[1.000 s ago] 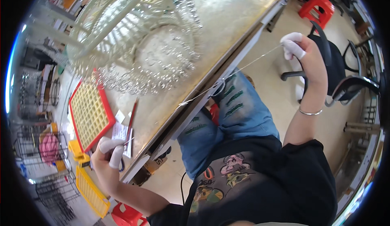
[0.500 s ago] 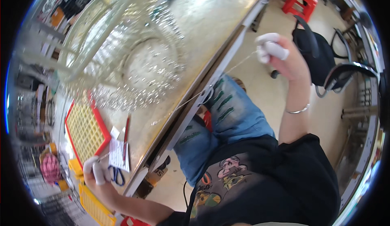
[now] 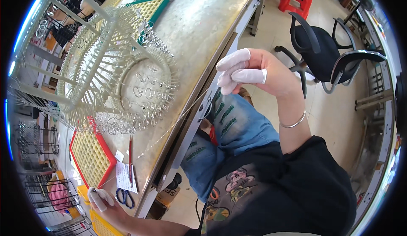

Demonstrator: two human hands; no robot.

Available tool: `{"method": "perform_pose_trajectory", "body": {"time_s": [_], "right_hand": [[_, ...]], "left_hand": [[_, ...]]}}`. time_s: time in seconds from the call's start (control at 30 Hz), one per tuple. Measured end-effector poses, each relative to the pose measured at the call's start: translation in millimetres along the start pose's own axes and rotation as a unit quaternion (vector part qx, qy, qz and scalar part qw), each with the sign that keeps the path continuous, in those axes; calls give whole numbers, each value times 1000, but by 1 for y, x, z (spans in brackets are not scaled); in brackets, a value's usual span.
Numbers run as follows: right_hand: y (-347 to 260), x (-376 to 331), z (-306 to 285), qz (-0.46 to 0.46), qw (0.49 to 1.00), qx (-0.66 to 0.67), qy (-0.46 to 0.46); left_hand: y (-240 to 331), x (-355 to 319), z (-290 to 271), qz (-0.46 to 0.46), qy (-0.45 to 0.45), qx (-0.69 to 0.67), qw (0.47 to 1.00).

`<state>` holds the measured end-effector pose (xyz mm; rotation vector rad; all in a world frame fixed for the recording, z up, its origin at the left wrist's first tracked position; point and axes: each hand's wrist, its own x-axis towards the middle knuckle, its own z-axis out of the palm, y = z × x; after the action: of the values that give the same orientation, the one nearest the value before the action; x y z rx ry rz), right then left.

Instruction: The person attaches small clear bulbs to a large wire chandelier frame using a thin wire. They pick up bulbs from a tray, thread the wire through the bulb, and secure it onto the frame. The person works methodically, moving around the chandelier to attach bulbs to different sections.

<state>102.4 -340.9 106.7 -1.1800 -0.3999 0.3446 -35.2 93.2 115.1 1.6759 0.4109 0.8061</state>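
**Thread pulled taut across the surface**

Your right hand [image 3: 254, 72] is up and out past the surface [image 3: 203, 28] edge, fingers in white cots pinched shut on the end of a thin thread [image 3: 169, 128]. Your left hand [image 3: 101, 198] sits low at the near corner, its grip closed on the other end, just beside the scissors [image 3: 125, 198] and a paper slip [image 3: 126, 176]. The thread runs stretched between them, passing under the wire rack [image 3: 114, 66] hung with small clear rings [image 3: 127, 125]. A red tray [image 3: 91, 157] lies near your left. This looks like the measuring or tensioning step. Next, I'd judge, keep both pinches firm and the line clear of the rings.
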Motion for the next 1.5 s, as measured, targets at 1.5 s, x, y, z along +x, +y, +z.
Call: {"method": "perform_pose_trajectory", "body": {"time_s": [1.5], "right_hand": [[17, 14, 30, -245, 925, 229, 178]], "left_hand": [[64, -27, 20, 137, -33, -419, 897]]}}
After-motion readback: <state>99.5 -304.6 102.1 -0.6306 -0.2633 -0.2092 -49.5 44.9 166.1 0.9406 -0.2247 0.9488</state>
